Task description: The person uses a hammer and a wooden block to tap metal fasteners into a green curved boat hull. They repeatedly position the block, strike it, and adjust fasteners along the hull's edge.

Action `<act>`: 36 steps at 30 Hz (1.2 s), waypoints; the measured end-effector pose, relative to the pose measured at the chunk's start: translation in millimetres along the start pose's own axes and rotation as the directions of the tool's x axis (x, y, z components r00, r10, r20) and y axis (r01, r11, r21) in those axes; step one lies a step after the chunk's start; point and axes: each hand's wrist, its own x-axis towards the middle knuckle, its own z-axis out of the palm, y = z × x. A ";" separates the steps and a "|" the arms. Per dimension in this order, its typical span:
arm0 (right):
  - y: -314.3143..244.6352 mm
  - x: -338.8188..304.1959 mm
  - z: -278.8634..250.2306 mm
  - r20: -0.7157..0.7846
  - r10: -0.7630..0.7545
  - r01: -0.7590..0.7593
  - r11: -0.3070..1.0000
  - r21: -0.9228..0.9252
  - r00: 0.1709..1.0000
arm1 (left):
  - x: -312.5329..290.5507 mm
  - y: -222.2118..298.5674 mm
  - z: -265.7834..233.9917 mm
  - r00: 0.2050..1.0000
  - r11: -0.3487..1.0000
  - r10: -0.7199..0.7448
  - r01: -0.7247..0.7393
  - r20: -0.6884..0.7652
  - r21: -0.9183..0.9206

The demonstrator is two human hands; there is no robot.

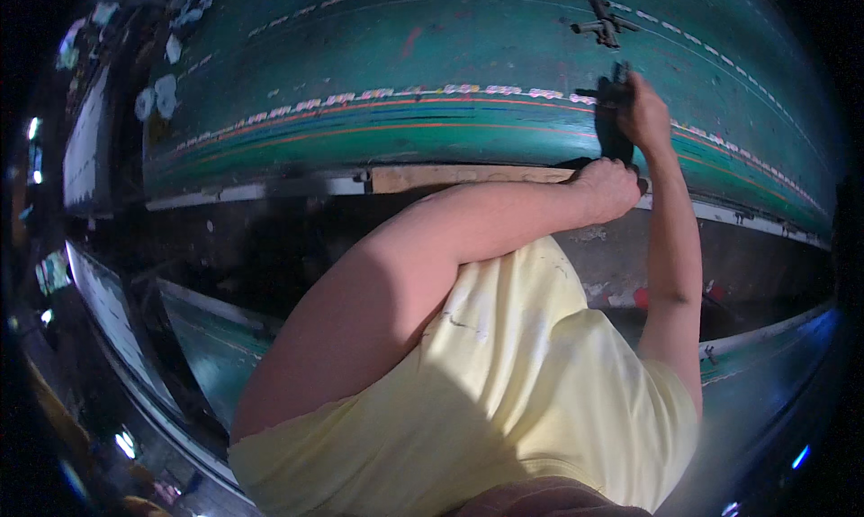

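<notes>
My right hand (pixel 645 114) reaches over the long green table, fingers closed round a dark metal piece (pixel 614 92) with short arms sticking out, possibly a clamp. It sits over a row of small printed strips (pixel 504 90). Beyond it on the green surface lies a similar metal fitting (pixel 605 24) with crossed arms. Nearer me, my left hand (pixel 608 191) is a closed fist at the table's front edge, just below the right hand. Something dark shows at its knuckles, but I cannot make out what it is.
The green table (pixel 360 44) carries two long rows of printed strips and coloured lines. A pale rail (pixel 315 188) and a wooden board (pixel 450 176) run along its near edge. Behind me stands another green surface (pixel 216 355). White scraps (pixel 162 98) hang at the left end.
</notes>
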 end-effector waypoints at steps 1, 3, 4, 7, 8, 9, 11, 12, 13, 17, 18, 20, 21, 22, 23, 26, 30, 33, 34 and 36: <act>16.0 -12.8 0.9 -0.127 0.019 -0.013 0.999 0.049 0.992 | 0.0 3.4 -2.4 1.000 1.000 -0.002 0.002 -0.006 0.007; 17.8 -33.3 -20.5 -0.094 0.201 -0.203 0.979 -0.010 0.975 | 1.6 0.2 2.7 0.999 1.000 -0.017 0.017 -0.045 -0.014; 22.1 -48.6 -27.5 -0.130 0.217 -0.213 0.976 0.043 0.968 | 0.2 0.2 2.5 0.998 1.000 -0.008 0.006 -0.059 -0.021; 15.8 -107.8 -44.6 -0.216 0.310 -0.262 0.938 0.225 0.926 | 0.8 2.1 -0.6 1.000 0.999 -0.002 0.003 -0.029 0.047; 1.4 -131.5 -47.7 -0.230 0.357 -0.283 0.910 0.302 0.905 | 0.2 -0.8 -2.0 1.000 1.000 0.020 -0.020 0.011 0.004; -11.3 -148.4 -52.5 -0.252 0.400 -0.294 0.882 0.369 0.881 | 2.3 1.1 5.6 0.990 0.986 -0.132 0.126 -0.050 -0.113; -10.7 -206.1 -33.8 -0.323 0.390 -0.213 0.857 0.469 0.862 | 1.6 -1.0 3.5 0.998 0.999 0.022 -0.024 -0.065 -0.036; -23.3 -223.2 -28.8 -0.363 0.406 -0.228 0.867 0.442 0.839 | 0.9 -4.6 3.4 0.996 0.998 0.009 -0.015 -0.091 -0.065; -42.8 -237.7 -24.6 -0.404 0.428 -0.256 0.874 0.414 0.809 | 1.2 -6.6 2.3 0.997 0.998 0.019 -0.022 -0.071 -0.050; -95.9 -283.8 -18.1 -0.382 0.527 -0.413 0.844 0.342 0.759 | 2.9 -8.1 1.7 0.996 0.998 0.052 -0.049 -0.070 0.037; -100.8 -290.6 -11.9 -0.398 0.519 -0.422 0.852 0.309 0.756 | 4.4 -6.8 3.0 0.995 0.995 0.059 -0.053 -0.079 0.081; -103.7 -297.5 -5.7 -0.411 0.494 -0.429 0.869 0.246 0.766 | 9.4 -3.7 5.7 0.998 0.993 0.058 -0.054 -0.040 0.103; -107.3 -296.5 -2.7 -0.405 0.477 -0.424 0.879 0.219 0.780 | 8.4 -3.9 2.8 0.999 0.992 0.045 -0.042 -0.021 0.121; -108.1 -295.3 -1.3 -0.398 0.458 -0.416 0.889 0.192 0.795 | 9.2 -2.9 -0.2 0.999 0.991 0.042 -0.043 0.013 0.126; -106.5 -293.8 -0.6 -0.424 0.445 -0.412 0.895 0.173 0.789 | 10.7 -1.4 -3.3 0.998 0.990 0.036 -0.042 0.045 0.133; -101.2 -286.7 1.9 -0.448 0.411 -0.398 0.908 0.128 0.794 | 12.1 1.5 -9.8 0.995 0.986 0.020 -0.036 0.098 0.162; -92.1 -277.4 -12.3 -0.404 0.309 -0.324 0.945 0.033 0.861 | 9.5 3.0 -12.5 0.993 0.979 0.005 -0.030 0.119 0.203; -74.7 -275.9 -10.3 -0.369 0.214 -0.241 0.970 -0.030 0.904 | 11.4 4.0 -9.5 0.992 0.971 -0.009 -0.022 0.126 0.236; -70.6 -274.6 -12.0 -0.359 0.181 -0.208 0.978 -0.036 0.915 | 11.0 3.5 -8.1 0.992 0.971 -0.007 -0.022 0.124 0.236; -63.1 -273.0 -13.5 -0.338 0.138 -0.164 0.985 -0.050 0.931 | 11.1 2.2 -8.1 0.993 0.972 -0.011 -0.017 0.117 0.235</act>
